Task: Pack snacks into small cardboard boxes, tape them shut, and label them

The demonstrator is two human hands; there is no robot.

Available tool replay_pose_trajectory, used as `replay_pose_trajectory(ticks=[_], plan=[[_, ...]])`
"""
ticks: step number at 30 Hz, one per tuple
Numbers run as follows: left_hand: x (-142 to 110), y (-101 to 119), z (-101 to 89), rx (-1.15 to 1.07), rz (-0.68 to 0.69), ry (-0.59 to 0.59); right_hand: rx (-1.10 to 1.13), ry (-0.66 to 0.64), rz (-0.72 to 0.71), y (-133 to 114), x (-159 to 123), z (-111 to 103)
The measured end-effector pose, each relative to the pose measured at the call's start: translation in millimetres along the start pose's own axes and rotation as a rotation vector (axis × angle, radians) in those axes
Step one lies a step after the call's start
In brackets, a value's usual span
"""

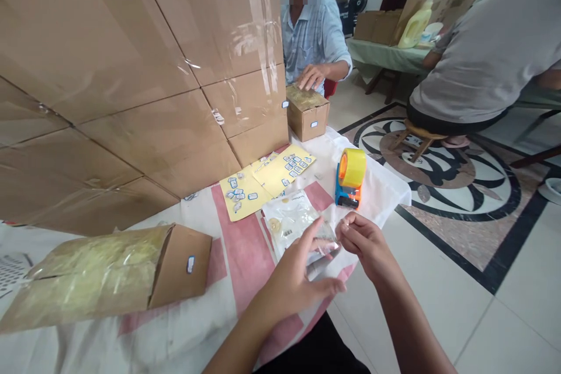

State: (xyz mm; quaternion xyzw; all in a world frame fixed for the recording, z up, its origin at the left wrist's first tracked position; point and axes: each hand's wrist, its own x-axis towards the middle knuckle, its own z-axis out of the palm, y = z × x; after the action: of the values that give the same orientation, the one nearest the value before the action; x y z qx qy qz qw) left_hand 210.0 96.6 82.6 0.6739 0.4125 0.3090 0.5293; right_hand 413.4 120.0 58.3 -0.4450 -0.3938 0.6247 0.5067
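Note:
My left hand (298,277) is open, thumb and fingers spread, over the near end of a clear and white plastic bag (284,216). The bag lies flat on the table, and small items inside are hard to make out. Just right of it, my right hand (363,242) is closed in a pinch; whatever the fingertips hold, if anything, is too small to name. Beyond that hand stands an orange and blue tape dispenser (349,201) with a roll of yellow tape (354,167). Yellow sheets (267,184) bearing small blue-edged labels lie behind the bag.
A taped wall of stacked cardboard boxes (153,87) rises at the left. A labelled cardboard box (182,269) lies nearer. Across the table, a person (313,29) rests a hand on a smaller box (309,117). Another person (486,58) sits at the right.

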Motion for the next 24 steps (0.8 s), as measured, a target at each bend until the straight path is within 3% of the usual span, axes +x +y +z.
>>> replay_pose_trajectory(ticks=[4,8,13,17,20,24], plan=[[14.3,-1.2,-0.9,0.061,-0.089,0.254,-0.203,0.039,-0.015,3.7,18.1,-0.7],[38.6,-4.9,-7.6,0.236,-0.11,0.349,-0.375,0.033,0.002,6.1,38.9,1.9],[54.0,-9.0,-8.8,0.511,-0.201,0.328,-0.547,0.107,0.046,12.7,57.4,2.2],[58.0,-13.5,-3.6,0.738,-0.223,0.282,-0.65,0.089,0.103,13.7,61.7,1.1],[58.6,-17.2,0.9,0.927,-0.17,0.23,-0.886,0.04,0.129,10.4,62.1,4.8],[53.2,-25.8,2.2,1.055,-0.067,0.217,-1.248,0.143,0.128,7.0,60.3,12.8]])
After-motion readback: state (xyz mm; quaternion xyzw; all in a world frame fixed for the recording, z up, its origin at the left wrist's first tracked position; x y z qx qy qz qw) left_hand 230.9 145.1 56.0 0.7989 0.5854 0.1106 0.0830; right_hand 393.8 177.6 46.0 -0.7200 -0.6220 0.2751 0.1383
